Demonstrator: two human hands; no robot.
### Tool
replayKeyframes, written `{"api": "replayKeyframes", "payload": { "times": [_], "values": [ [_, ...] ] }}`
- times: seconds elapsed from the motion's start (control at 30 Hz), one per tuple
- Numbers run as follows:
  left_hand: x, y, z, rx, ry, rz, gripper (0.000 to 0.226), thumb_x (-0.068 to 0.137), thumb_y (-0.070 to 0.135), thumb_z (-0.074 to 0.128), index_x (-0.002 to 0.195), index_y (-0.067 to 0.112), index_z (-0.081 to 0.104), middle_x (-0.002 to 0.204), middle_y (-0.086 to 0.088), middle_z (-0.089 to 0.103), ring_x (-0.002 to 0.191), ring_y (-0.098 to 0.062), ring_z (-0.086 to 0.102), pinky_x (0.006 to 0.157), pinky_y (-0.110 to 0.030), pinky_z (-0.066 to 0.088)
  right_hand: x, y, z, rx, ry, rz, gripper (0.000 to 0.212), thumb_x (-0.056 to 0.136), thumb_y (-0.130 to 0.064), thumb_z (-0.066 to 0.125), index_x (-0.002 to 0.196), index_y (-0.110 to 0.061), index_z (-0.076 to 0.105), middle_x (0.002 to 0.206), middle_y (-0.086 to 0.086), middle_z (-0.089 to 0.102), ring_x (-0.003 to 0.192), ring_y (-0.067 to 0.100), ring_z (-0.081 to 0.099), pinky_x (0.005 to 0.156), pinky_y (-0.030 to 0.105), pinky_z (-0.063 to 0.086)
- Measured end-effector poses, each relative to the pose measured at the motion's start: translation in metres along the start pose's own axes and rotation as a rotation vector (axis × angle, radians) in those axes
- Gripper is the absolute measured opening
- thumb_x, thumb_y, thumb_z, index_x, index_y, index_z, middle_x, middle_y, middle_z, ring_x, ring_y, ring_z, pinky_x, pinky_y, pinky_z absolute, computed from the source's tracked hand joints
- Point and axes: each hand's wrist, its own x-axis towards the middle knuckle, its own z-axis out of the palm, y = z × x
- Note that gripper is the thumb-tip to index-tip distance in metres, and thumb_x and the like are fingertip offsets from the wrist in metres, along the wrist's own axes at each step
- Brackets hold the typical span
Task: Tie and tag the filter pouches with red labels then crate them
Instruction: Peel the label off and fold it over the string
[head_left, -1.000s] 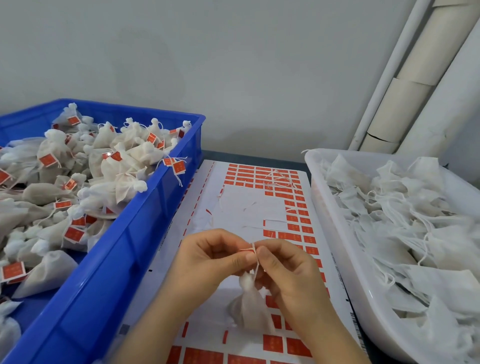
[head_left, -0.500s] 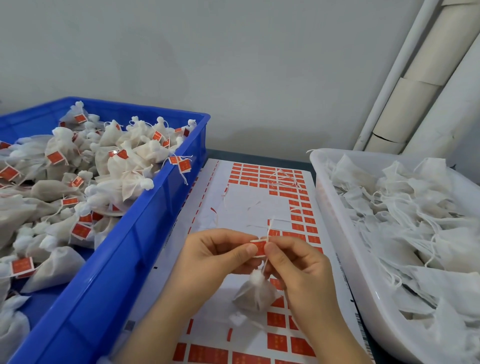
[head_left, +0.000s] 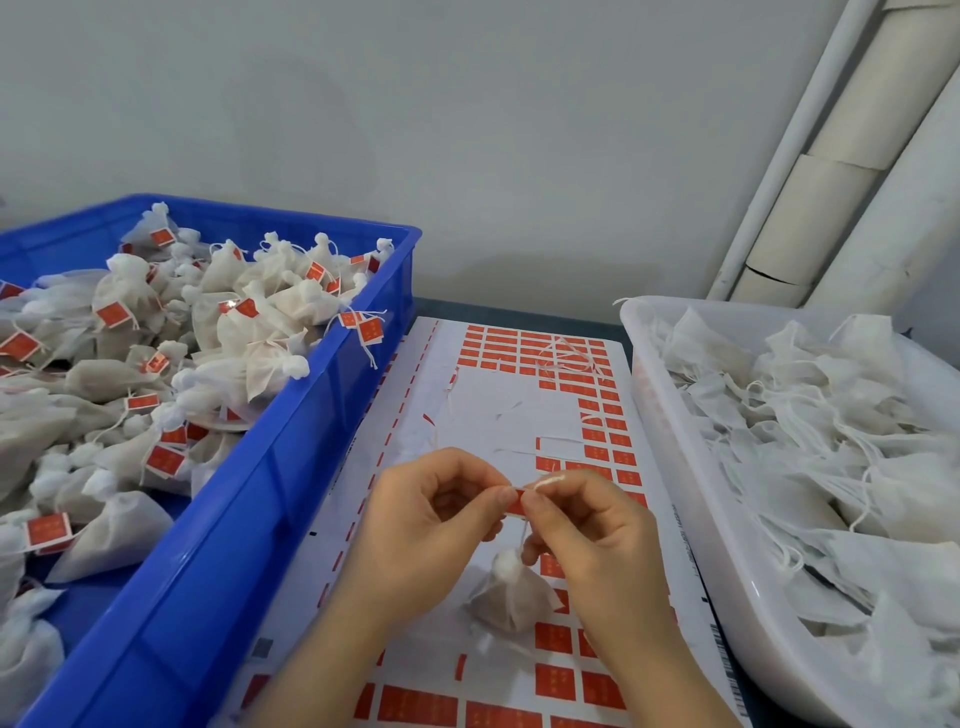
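1. Filter pouch (head_left: 511, 592): 1 small white pouch with its neck gathered into a knot. It rests on the label sheet (head_left: 498, 415) close to that sheet's near edge, below and between the 2 hands. Its string (head_left: 546, 481) runs up from the knot to the fingers, and a short loose end shows above the right fingertips.
2. Red label (head_left: 514, 500): 1 small tag held above the pouch, mostly hidden by fingertips.
3. Left hand (head_left: 421, 525): fingers curled, with thumb and forefinger pinching the label's left end.
4. Right hand (head_left: 597, 540): fingers curled, with thumb and forefinger pinching the label's right end. The lower fingers sit just beside the pouch's knot.
5. Label sheet: a white backing sheet in the middle of the table (head_left: 519, 307). Red labels remain along its far, right and near edges, and its centre is peeled bare.
6. Blue crate (head_left: 291, 499): on the left side of the table, along the sheet's left edge. It is heaped with tagged pouches (head_left: 270, 332).
7. White tray (head_left: 727, 571): on the right side of the table, piled with untagged pouches (head_left: 831, 441) and loose strings.
8. Pipes (head_left: 852, 156): white, at the far right corner, against the wall.
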Motion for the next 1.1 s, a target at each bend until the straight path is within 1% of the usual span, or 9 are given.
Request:
{"api": "replayKeyframes", "payload": {
  "times": [0.17, 0.27, 0.37, 0.43, 0.53, 0.67, 0.87, 0.97, 1.1],
  "values": [
    [0.0006, 0.0017, 0.0015, -0.115, -0.004, -0.025, 0.007, 0.075, 0.024, 0.067, 0.081, 0.022, 0.069, 0.075, 0.005, 0.071, 0.069, -0.015, 0.069, 0.061, -0.019, 0.054, -0.0006, -0.0038, 0.0018, -0.02, 0.046, -0.034, 0.006, 0.076, -0.029, 0.064, 0.072, -0.026, 0.066, 0.068, -0.011, 0.067, 0.062, 0.009, 0.064, 0.055, 0.012, 0.05],
    [0.0016, 0.0, -0.0004, -0.076, 0.0, -0.009, 0.007, 0.079, 0.016, 0.067, 0.079, 0.023, 0.069, 0.072, 0.007, 0.071, 0.067, -0.013, 0.069, 0.06, -0.016, 0.053, -0.0025, -0.0049, 0.0011, 0.009, 0.044, -0.016, 0.015, 0.068, -0.039, 0.062, 0.076, -0.028, 0.068, 0.07, -0.011, 0.068, 0.066, 0.009, 0.066, 0.057, 0.013, 0.051],
    [0.0025, -0.0027, -0.0004, -0.014, 0.0, -0.002, 0.012, 0.08, 0.014, 0.067, 0.077, 0.025, 0.069, 0.07, 0.009, 0.069, 0.066, -0.011, 0.068, 0.06, -0.016, 0.053, -0.0026, -0.0026, 0.0037, -0.035, 0.027, -0.033, 0.005, 0.079, -0.025, 0.065, 0.075, -0.025, 0.067, 0.069, -0.012, 0.067, 0.065, 0.008, 0.065, 0.056, 0.012, 0.05],
    [0.0028, -0.0029, 0.0007, -0.038, -0.012, -0.009, 0.013, 0.08, 0.013, 0.066, 0.076, 0.025, 0.069, 0.069, 0.008, 0.07, 0.066, -0.012, 0.068, 0.06, -0.016, 0.053, -0.0022, -0.0013, 0.0049, -0.065, 0.034, -0.062, 0.014, 0.082, -0.017, 0.064, 0.073, -0.027, 0.065, 0.069, -0.013, 0.066, 0.063, 0.008, 0.064, 0.055, 0.012, 0.05],
    [0.003, 0.0001, 0.0017, -0.15, -0.01, -0.034, 0.005, 0.076, 0.018, 0.067, 0.076, 0.022, 0.07, 0.069, 0.004, 0.07, 0.065, -0.014, 0.068, 0.059, -0.016, 0.053, -0.0023, -0.0062, 0.0035, -0.026, 0.043, -0.075, 0.004, 0.076, -0.031, 0.062, 0.073, -0.031, 0.065, 0.069, -0.015, 0.066, 0.064, 0.007, 0.064, 0.054, 0.011, 0.049],
    [0.0032, 0.0006, 0.0004, -0.161, -0.001, -0.014, 0.006, 0.077, 0.017, 0.066, 0.076, 0.022, 0.069, 0.071, 0.004, 0.07, 0.065, -0.013, 0.068, 0.059, -0.015, 0.052, -0.0034, -0.0062, 0.0029, -0.022, 0.037, -0.069, 0.014, 0.066, -0.044, 0.06, 0.073, -0.033, 0.065, 0.07, -0.019, 0.067, 0.071, 0.003, 0.064, 0.058, 0.008, 0.049],
    [0.0029, 0.0009, 0.0036, -0.162, -0.002, -0.012, 0.011, 0.079, 0.017, 0.065, 0.074, 0.025, 0.071, 0.071, 0.005, 0.07, 0.067, -0.013, 0.068, 0.06, -0.015, 0.052, -0.002, -0.0017, 0.0055, -0.044, 0.064, -0.08, 0.008, 0.079, -0.027, 0.065, 0.072, -0.031, 0.065, 0.067, -0.013, 0.066, 0.061, 0.007, 0.063, 0.053, 0.011, 0.048],
    [0.0028, 0.0022, 0.0044, -0.231, 0.009, -0.025, 0.01, 0.07, 0.028, 0.064, 0.07, 0.03, 0.074, 0.072, 0.005, 0.071, 0.069, -0.012, 0.068, 0.06, -0.015, 0.052, -0.002, -0.0021, 0.0051, -0.007, 0.094, -0.05, 0.008, 0.071, -0.039, 0.061, 0.072, -0.032, 0.065, 0.069, -0.017, 0.067, 0.067, 0.005, 0.065, 0.054, 0.008, 0.048],
    [0.004, -0.0009, 0.002, -0.164, 0.024, -0.005, 0.027, 0.079, 0.007, 0.066, 0.066, 0.029, 0.073, 0.069, 0.004, 0.07, 0.066, -0.012, 0.067, 0.06, -0.014, 0.052, -0.0034, -0.0015, 0.0062, -0.043, 0.052, -0.068, 0.009, 0.08, -0.027, 0.063, 0.074, -0.034, 0.064, 0.073, -0.018, 0.066, 0.071, 0.005, 0.064, 0.057, 0.009, 0.049]
  ]
}}
